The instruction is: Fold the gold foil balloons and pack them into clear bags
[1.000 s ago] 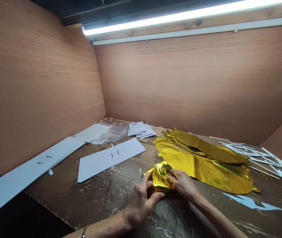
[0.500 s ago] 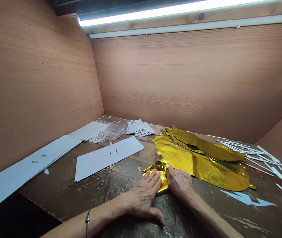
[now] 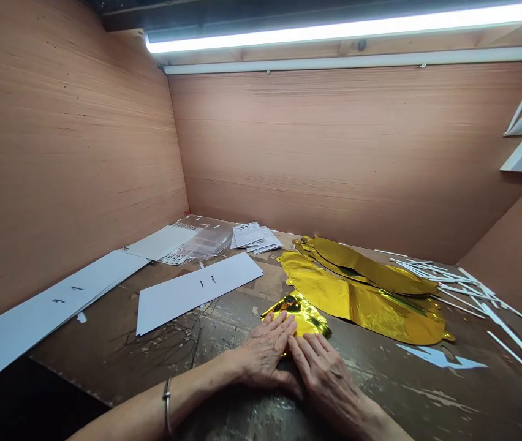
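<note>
A small folded gold foil piece (image 3: pixel 304 312) lies on the worn wooden table (image 3: pixel 224 337). My left hand (image 3: pixel 263 355) lies flat with its fingers spread, fingertips pressing on the near edge of the foil piece. My right hand (image 3: pixel 325 373) lies flat beside it, fingers pointing toward the same foil, touching its near side. Neither hand grips anything. Behind the folded piece lie several long flat gold foil sheets (image 3: pixel 362 294), overlapping.
A white card strip (image 3: pixel 196 291) lies left of the foil, a longer white board (image 3: pixel 45 312) along the left wall. Clear bags (image 3: pixel 201 242) and printed leaflets (image 3: pixel 252 236) sit at the back. White sticks (image 3: pixel 467 288) are scattered at right. Plywood walls enclose three sides.
Both hands went from pinching and folding the gold foil piece to lying flat and pressing it down. My right hand slid nearer to me, uncovering more of the foil.
</note>
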`<state>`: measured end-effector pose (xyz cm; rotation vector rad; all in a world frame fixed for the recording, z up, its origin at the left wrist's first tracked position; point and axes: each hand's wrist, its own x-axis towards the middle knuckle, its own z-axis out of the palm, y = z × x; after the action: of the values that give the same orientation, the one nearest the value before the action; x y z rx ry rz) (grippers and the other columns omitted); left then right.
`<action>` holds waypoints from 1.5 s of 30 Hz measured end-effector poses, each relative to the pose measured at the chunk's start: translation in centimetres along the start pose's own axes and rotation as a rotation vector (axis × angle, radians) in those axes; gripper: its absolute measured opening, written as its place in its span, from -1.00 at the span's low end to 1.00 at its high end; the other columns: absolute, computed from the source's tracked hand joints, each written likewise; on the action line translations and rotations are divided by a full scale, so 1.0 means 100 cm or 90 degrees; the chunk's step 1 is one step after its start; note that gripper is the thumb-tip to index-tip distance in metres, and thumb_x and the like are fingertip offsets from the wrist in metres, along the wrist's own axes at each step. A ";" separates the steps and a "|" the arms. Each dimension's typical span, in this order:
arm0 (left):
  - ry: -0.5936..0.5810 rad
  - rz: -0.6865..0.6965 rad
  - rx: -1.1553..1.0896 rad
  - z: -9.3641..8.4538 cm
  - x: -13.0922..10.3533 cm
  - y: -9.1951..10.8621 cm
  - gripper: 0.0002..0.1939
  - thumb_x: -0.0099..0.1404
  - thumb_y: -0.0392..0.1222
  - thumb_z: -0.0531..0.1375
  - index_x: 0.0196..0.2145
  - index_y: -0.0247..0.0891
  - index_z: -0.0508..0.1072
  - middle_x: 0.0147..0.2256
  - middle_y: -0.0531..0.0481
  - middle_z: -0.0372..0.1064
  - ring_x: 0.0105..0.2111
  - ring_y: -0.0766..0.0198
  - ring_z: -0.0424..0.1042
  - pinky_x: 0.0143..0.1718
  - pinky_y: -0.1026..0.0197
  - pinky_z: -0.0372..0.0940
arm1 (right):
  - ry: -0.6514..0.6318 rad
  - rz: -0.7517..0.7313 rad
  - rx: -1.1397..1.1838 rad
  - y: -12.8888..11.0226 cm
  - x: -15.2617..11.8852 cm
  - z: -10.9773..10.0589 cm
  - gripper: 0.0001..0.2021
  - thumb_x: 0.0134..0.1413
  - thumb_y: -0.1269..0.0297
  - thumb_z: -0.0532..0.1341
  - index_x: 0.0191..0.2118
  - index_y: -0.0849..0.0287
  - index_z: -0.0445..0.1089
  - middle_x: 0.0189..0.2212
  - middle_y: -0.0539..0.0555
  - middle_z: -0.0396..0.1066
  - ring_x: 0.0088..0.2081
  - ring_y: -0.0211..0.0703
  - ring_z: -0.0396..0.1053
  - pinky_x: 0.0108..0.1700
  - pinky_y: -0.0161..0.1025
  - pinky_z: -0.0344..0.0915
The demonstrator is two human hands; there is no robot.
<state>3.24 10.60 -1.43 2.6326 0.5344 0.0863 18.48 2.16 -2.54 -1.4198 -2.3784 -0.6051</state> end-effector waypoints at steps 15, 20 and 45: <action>0.068 -0.003 0.018 0.002 0.011 -0.010 -0.12 -0.11 -0.02 0.17 0.11 -0.41 -0.07 0.06 -0.26 0.02 0.06 0.02 -0.01 0.07 0.04 -0.09 | -0.062 -0.091 -0.054 -0.005 0.010 0.011 -0.70 -0.06 0.46 0.10 -0.13 0.38 0.26 -0.19 0.28 0.34 -0.16 0.03 0.27 -0.12 -0.07 0.21; 0.090 0.015 -0.004 -0.001 0.011 -0.012 -0.17 -0.12 0.02 0.19 0.07 -0.34 -0.01 -0.01 -0.19 0.11 -0.01 0.05 0.08 0.02 0.07 -0.02 | -0.016 -0.091 -0.040 -0.006 0.015 0.014 -0.69 -0.04 0.46 0.10 -0.10 0.38 0.25 -0.15 0.26 0.31 -0.09 0.04 0.21 -0.04 -0.04 0.13; 0.275 -0.177 -0.124 -0.003 0.024 -0.020 -0.82 0.14 -0.26 0.05 -0.33 -0.27 0.42 -0.42 0.03 0.38 -0.39 0.29 0.32 -0.34 0.30 0.14 | -0.092 0.632 0.407 0.042 0.006 0.000 -0.77 -0.03 0.17 0.04 -0.47 0.14 0.38 -0.56 -0.02 0.41 -0.46 -0.17 0.32 -0.45 -0.34 0.10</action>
<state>4.75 13.30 -2.06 2.3255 0.9761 0.5966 21.94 4.37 -1.49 -2.0152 -1.3921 0.4735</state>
